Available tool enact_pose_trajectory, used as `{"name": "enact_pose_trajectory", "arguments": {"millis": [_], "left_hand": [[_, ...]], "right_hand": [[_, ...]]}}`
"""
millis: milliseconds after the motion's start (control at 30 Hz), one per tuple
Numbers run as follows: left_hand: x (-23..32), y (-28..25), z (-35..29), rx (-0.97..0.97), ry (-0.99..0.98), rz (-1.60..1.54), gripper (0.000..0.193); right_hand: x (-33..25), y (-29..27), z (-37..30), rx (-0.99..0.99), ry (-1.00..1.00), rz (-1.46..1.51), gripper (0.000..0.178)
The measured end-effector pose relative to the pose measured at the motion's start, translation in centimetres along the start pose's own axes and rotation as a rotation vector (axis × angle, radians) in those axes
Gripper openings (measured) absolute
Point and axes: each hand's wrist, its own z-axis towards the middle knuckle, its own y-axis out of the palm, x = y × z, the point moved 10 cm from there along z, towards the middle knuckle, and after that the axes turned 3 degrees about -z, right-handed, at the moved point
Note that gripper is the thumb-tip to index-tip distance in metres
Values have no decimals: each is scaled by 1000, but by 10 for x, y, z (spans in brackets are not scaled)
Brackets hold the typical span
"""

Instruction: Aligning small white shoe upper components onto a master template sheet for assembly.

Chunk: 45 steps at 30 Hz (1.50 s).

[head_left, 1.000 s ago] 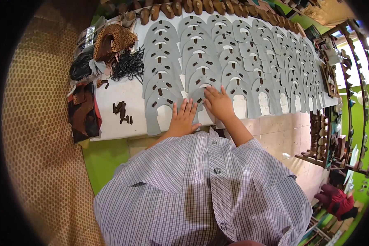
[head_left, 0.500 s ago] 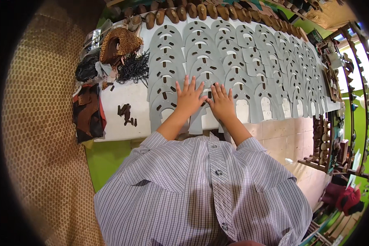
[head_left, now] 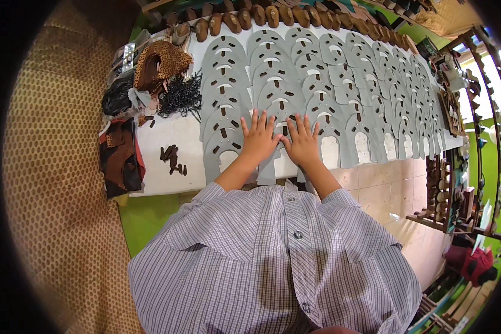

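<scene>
Both my hands lie on the nearest grey U-shaped shoe upper piece [head_left: 267,171] in the second column from the left. My left hand [head_left: 258,138] is flat on its left part, fingers spread. My right hand [head_left: 302,142] rests the same way on its right part, and the two thumbs meet in the middle. Nothing is held in either hand. Overlapping columns of like grey pieces [head_left: 224,118] cover the table, each bearing small dark brown strips. Part of the piece under my palms is hidden. A small heap of loose dark brown strips [head_left: 173,160] lies to the left.
The white table [head_left: 195,177] carries a row of brown shoe lasts [head_left: 273,16] along its far edge. At left are a leopard-print piece [head_left: 161,61], black stringy material [head_left: 179,96] and dark scraps [head_left: 121,158]. Racks [head_left: 442,195] stand right; a person in red [head_left: 473,266] is lower right.
My hands stay flat on the same grey piece, with the thumbs now closer together. The view has shifted very slightly.
</scene>
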Motion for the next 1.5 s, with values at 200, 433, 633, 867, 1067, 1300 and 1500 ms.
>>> {"name": "enact_pose_trajectory", "arguments": {"millis": [200,433,633,867,1067,1300,1500], "left_hand": [[-3,2,-4,3,-35,-28,58],[-15,-6,34,-94,-38,-43,58],[-81,-8,108,28,-190,30,63],[-78,0,129,-165,-204,64,68],[-77,-1,125,-149,-184,178,65],[-71,-1,128,-158,-110,318,67],[-68,-10,127,-20,-79,354,61]], "right_hand": [[-1,0,0,-19,7,-13,55],[3,0,-1,-17,8,1,55],[-4,-1,2,-28,-12,22,55],[3,2,0,-36,16,54,55],[2,0,2,-27,9,58,55],[2,-1,1,-18,0,47,55],[1,-1,2,-20,0,44,55]]}}
